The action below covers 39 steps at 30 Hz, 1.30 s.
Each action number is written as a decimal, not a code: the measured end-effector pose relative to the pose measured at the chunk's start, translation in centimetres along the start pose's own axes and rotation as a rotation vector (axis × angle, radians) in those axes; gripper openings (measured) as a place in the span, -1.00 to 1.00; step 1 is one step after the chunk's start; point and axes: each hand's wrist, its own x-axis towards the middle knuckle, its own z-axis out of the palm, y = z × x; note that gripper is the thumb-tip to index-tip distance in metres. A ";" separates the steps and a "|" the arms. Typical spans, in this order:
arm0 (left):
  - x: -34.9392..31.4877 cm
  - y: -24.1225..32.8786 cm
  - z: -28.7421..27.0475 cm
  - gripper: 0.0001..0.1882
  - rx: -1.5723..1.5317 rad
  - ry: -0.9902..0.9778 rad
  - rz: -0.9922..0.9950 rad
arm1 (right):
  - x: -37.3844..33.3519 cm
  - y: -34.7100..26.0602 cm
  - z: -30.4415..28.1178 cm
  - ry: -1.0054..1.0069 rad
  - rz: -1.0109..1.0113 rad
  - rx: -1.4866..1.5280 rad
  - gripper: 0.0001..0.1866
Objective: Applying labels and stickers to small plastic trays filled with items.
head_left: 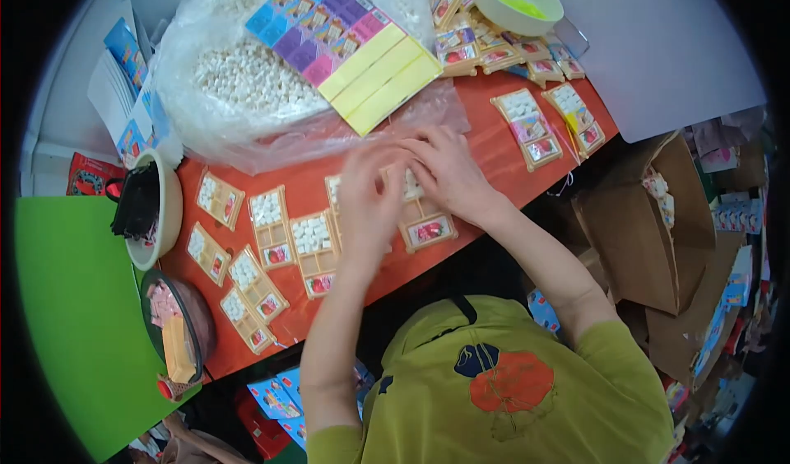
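My left hand (374, 192) is smeared by motion above the shallow tan trays in the middle of the red table, so its fingers cannot be read. Beside it, my right hand (450, 172) reaches over a compartment tray (429, 230) with white cubes in its upper part and a strawberry picture in its lower part. The right fingers are bent and slightly apart, their tips close to the left hand. To the left, another tray (313, 237) holds white cubes, with empty compartments below. Several similar trays (267, 217) lie further left.
A clear plastic bag (185, 110) of white cubes lies at the back, a colourful card sheet (346, 48) on it. Filled packs (527, 130) and a pale green bowl (498, 15) are at right. Basins (169, 209) line the left edge. A cardboard box (650, 233) stands right.
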 end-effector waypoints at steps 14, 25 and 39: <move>15.6 -10.9 -0.7 -0.20 -0.572 0.315 -0.723 | 17.4 6.7 5.9 0.133 -0.234 0.103 -0.89; 15.2 -10.4 -1.1 -0.36 -0.650 0.378 -0.371 | 19.4 5.4 8.5 0.040 -0.453 0.038 -0.88; 15.1 -11.4 -1.3 -0.47 -0.651 0.404 -0.343 | 20.2 5.8 9.6 0.072 -0.456 0.029 -0.91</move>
